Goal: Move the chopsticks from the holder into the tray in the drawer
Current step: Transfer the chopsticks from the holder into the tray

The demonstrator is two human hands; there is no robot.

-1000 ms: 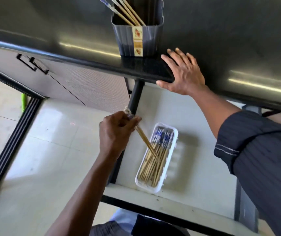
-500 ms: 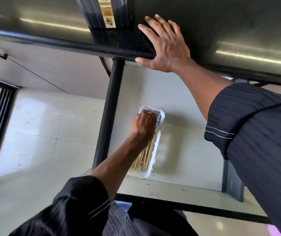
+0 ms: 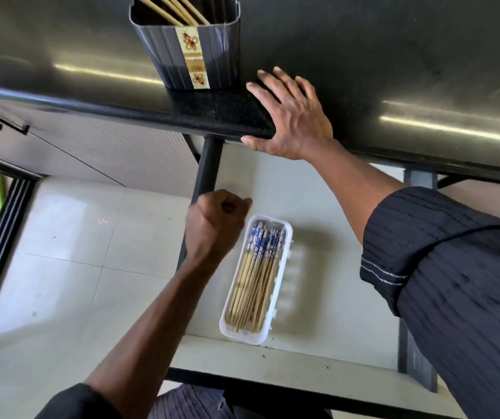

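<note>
Chopsticks of pale bamboo with blue-patterned tops (image 3: 256, 276) lie bundled in the white oblong plastic tray (image 3: 285, 255), just right of the left hand (image 3: 215, 225), which is loosely fisted and holds nothing. More chopsticks (image 3: 170, 9) stand in the dark ribbed plastic holder (image 3: 218, 52), just left of the right hand (image 3: 292, 116). That hand lies flat, fingers spread, on the dark table (image 3: 394, 55) edge, probably as bracing. The white drawer (image 3: 318, 207) stands open below.

holder (image 3: 188, 52): 1 | tray (image 3: 285, 246): 1 | hands: 2 | chopsticks (image 3: 254, 282): bundle, uncountable
</note>
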